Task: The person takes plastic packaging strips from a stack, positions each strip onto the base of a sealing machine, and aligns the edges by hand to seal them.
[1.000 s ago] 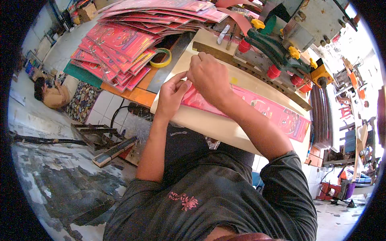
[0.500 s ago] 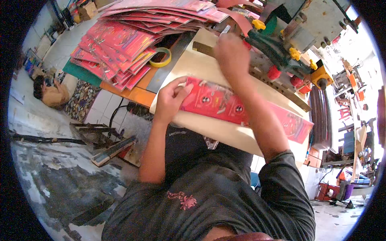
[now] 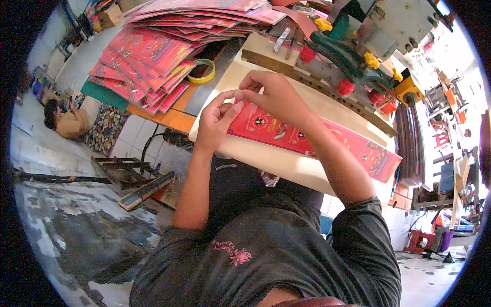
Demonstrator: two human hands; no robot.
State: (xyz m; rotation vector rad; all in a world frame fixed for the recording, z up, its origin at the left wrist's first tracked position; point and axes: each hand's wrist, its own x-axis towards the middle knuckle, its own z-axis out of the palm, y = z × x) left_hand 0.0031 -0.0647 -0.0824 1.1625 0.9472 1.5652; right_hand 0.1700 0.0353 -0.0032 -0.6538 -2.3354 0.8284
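Observation:
A long red printed sheet lies across the cream work surface. My left hand is closed on the sheet's left end, thumb on top. Just above that end, my right hand has its thumb and forefinger pinched close to the left fingertips; what they hold, if anything, is too small to make out. Behind the hands runs a metal bar of a machine with yellow knobs and red parts.
Overlapping red printed sheets are piled at the upper left, beside a yellow tape roll. A small white tube rests behind the bar. Another person sits on the floor at the far left.
My right hand reached away toward the machine's bar half a second ago and has returned to the left hand. The left hand remains at the sheet's left end.

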